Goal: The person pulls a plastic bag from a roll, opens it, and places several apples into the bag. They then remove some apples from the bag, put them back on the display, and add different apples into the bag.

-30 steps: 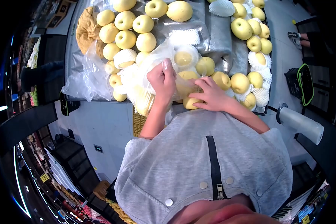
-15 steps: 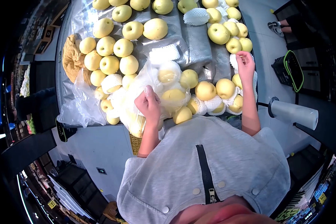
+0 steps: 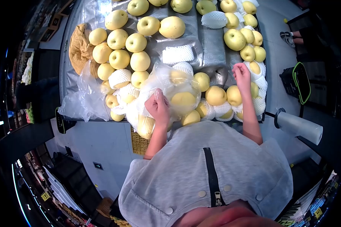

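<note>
My left hand (image 3: 158,108) is closed around the gathered edge of a clear plastic bag (image 3: 161,81). Inside the bag are several yellow pears, one of them a pear (image 3: 183,99) seen through the film. To the right, my right hand (image 3: 242,77) hovers over the display with its fingers curled together, and nothing shows in them. Nearest to it are a pear (image 3: 234,95) below and a foam-netted pear (image 3: 255,67) to its right. A white foam net (image 3: 177,54) lies flat on the grey mat behind the bag.
Several loose pears (image 3: 119,59) cover the grey display mat (image 3: 210,47). At the left lie a mustard cloth (image 3: 79,49) and a crumpled plastic bag (image 3: 85,100). A roll of bags (image 3: 301,128) sticks out at the right, near a black basket (image 3: 295,83). A yellow crate (image 3: 140,143) stands below the edge.
The view has shifted, so the display sits further right and slightly differently framed. My right hand has drawn back from the far right pears, down and left. My left hand keeps hold of the bag.
</note>
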{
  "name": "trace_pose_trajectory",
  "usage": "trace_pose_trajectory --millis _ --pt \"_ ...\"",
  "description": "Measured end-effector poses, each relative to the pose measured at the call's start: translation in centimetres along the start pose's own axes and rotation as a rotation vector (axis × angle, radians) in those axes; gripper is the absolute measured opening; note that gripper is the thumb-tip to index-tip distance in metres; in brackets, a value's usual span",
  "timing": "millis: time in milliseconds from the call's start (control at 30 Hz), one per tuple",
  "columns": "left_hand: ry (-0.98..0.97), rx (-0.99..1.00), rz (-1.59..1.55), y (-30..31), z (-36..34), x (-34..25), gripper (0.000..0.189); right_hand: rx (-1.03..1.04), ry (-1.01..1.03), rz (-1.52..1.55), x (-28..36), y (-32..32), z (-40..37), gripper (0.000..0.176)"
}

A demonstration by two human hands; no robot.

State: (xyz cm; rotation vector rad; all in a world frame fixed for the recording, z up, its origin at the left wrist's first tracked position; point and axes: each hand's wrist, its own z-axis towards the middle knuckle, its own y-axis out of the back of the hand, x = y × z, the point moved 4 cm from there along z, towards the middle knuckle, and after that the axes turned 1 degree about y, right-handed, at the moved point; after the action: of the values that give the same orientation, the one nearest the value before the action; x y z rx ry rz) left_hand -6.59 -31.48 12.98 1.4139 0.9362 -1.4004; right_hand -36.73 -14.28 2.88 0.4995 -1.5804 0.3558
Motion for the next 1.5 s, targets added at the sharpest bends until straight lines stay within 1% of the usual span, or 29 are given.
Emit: trace_pose_trajectory --millis 33,67,167,200,300,333,433,533,633,667,767,867,967,1067,1167,1233,1300,1367,1433,1500 --pt "-0.005 -0.002 0.008 0.1 0.0 0.1 0.048 0.005 0.077 -0.045 0.4 -0.7 0.0 0.006" --pt "0.0 -0.001 0.011 0.1 0.1 0.2 0.048 0.073 0.075 -0.142 0.5 -1.4 0.0 0.004" --pt "-0.011 0.029 0.0 0.2 0.0 0.3 0.047 0.278 0.083 -0.443 1.2 -2.5 -0.6 0.016" --pt "-0.027 0.033 0.003 0.1 0.0 0.3 0.047 0.349 0.169 -0.554 0.9 -2.6 -0.7 0.024" --pt "-0.067 0.061 0.014 -0.1 -0.1 0.4 0.047 0.455 0.176 -0.69 4.0 -3.3 -2.8 0.028" --pt "-0.075 0.064 0.021 -0.1 -0.1 0.5 0.047 0.498 0.252 -0.753 3.9 -2.8 -3.2 0.034" --pt "-0.101 0.076 0.045 -0.3 -0.2 0.8 0.047 0.55 0.315 -0.754 6.7 -2.6 -5.5 0.038" --pt "-0.14 0.093 0.088 -0.5 -0.3 1.0 0.047 0.696 0.346 -0.875 7.7 -2.8 -7.5 0.05" --pt "-0.145 0.097 0.106 -0.5 -0.4 0.9 0.045 0.694 0.448 -1.022 7.4 -3.3 -9.0 0.064" --pt "-0.129 0.092 0.096 -0.4 -0.4 0.8 0.044 0.722 0.432 -1.079 6.7 -3.5 -9.1 0.074" --pt "-0.088 0.094 0.053 -0.1 -0.3 0.5 0.045 0.733 0.402 -0.966 5.8 -4.9 -9.4 0.076" --pt "-0.064 0.087 0.017 0.0 -0.4 0.2 0.046 0.731 0.248 -1.015 4.2 -6.0 -9.0 0.074" --pt "-0.071 0.073 -0.033 0.1 -0.4 0.0 0.047 0.782 0.166 -1.019 4.6 -6.2 -8.3 0.066" --pt "-0.106 0.071 -0.065 0.0 -0.4 -0.9 0.047 0.81 0.132 -0.794 6.1 -5.6 -7.2 0.06" --pt "-0.158 0.091 -0.067 0.0 -0.9 -2.7 0.045 0.798 0.0 -0.416 6.9 -4.5 -5.8 0.055" --pt "-0.21 0.101 -0.075 0.2 -1.1 -3.4 0.045 0.74 -0.057 -0.157 9.0 -4.8 -5.2 0.054" --pt "-0.293 0.07 -0.045 0.7 -1.4 -4.3 0.045 0.757 -0.031 -0.01 12.3 -6.8 -5.2 0.055" --pt "-0.348 0.04 -0.031 1.0 -1.8 -6.3 0.045 0.814 0.0 0.045 14.5 -10.1 -5.8 0.055" --pt "-0.377 0.021 -0.043 1.4 -2.1 -7.7 0.048 0.907 0.097 -0.035 14.8 -14.4 -7.1 0.054" --pt "-0.396 -0.021 -0.057 1.7 -2.2 -8.6 0.05 1.012 0.262 -0.065 14.9 -18.9 -9.2 0.054"
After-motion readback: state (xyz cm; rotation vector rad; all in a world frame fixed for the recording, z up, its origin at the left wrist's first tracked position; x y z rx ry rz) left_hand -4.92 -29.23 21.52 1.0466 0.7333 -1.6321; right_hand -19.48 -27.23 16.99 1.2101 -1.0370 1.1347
